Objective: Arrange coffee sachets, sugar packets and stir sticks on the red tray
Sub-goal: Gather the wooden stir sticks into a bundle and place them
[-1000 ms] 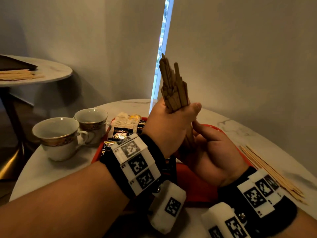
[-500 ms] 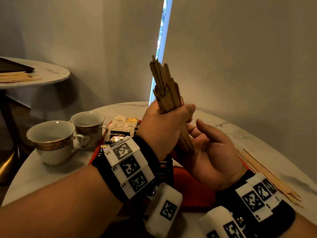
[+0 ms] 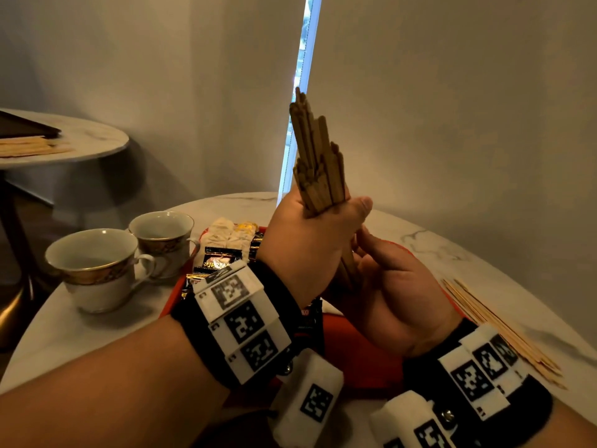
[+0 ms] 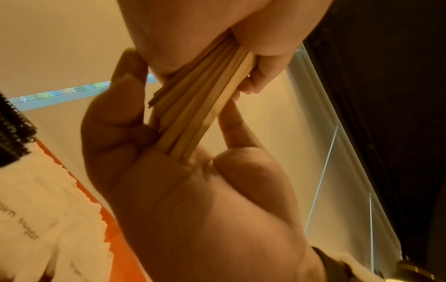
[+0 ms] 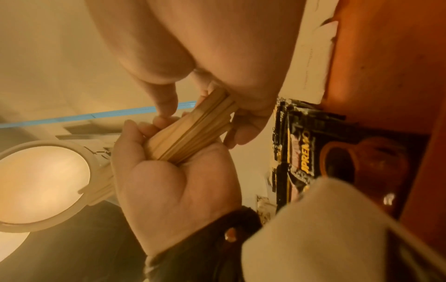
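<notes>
Above the red tray (image 3: 361,360), the left hand (image 3: 303,244) grips a bundle of stir sticks (image 3: 318,163) around its middle, long axis near upright, uneven tips pointing up. Beneath it, the right hand (image 3: 391,295) cups the lower ends, fingers loosely curled around them. Light, stiff and smooth, the sticks would likely slide apart; a hold around the middle seems safest.

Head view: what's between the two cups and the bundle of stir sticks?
Sugar packets and coffee sachets on the red tray's far-left end, past the left hand.
</notes>
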{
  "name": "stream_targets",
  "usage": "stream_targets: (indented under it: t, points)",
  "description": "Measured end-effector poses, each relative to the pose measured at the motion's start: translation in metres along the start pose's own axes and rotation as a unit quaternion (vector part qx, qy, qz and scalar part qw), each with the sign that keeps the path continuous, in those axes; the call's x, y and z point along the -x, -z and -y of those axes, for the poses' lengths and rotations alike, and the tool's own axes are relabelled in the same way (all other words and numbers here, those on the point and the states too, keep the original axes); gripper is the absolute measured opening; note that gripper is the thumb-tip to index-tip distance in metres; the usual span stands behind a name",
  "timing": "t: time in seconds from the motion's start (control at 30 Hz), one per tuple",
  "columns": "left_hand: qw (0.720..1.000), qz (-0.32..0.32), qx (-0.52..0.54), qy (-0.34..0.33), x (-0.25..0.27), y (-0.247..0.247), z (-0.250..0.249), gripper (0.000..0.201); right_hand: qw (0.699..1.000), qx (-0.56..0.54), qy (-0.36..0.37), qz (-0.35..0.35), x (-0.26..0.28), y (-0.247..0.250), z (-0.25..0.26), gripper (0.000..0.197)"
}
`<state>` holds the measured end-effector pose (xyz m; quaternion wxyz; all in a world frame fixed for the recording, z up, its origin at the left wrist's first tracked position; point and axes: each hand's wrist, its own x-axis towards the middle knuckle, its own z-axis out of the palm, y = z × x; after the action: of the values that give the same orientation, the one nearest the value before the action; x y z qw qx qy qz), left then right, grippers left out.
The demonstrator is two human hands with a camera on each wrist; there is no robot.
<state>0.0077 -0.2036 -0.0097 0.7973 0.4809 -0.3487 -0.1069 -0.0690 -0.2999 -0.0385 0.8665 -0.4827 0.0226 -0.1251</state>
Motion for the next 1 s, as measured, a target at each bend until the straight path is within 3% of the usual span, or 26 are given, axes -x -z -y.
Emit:
stream_targets:
  t: [0.1,0.2,0.33,0.4,0.5,0.57,0.77,1.0]
  points:
    - [1.000,0.005,0.004,0.005,0.000,0.001,0.003,0.023,0.994,0.106,0.007,-0.029,-0.003,0.007,0.008,0.043]
    - [1.000,0.006,-0.003,0.012,0.001,0.002,0.002,0.016,0.958,0.266,0.055,-0.096,-0.006,0.019,0.021,0.049]
    - [0.995,0.018,0.046,0.082,0.003,-0.001,0.002,0.024,0.936,0.320,0.095,-0.112,0.002,0.023,0.042,0.050]
    - [0.987,0.053,0.051,0.144,0.006,-0.001,0.000,0.027,0.928,0.336,0.122,-0.102,0.007,0.023,0.052,0.049]
    - [0.955,0.148,0.018,0.257,0.010,-0.001,-0.003,0.014,0.910,0.378,0.149,-0.084,0.014,0.021,0.063,0.072]
    - [0.931,0.205,-0.015,0.301,0.014,-0.002,-0.004,0.009,0.904,0.384,0.165,-0.085,0.018,0.018,0.067,0.073]
    - [0.915,0.242,-0.027,0.323,0.023,-0.011,0.004,0.006,0.887,0.441,0.129,-0.046,0.023,0.008,0.063,0.080]
    - [0.917,0.224,0.013,0.329,0.030,-0.020,0.014,0.012,0.880,0.462,0.110,-0.014,0.022,0.015,0.062,0.068]
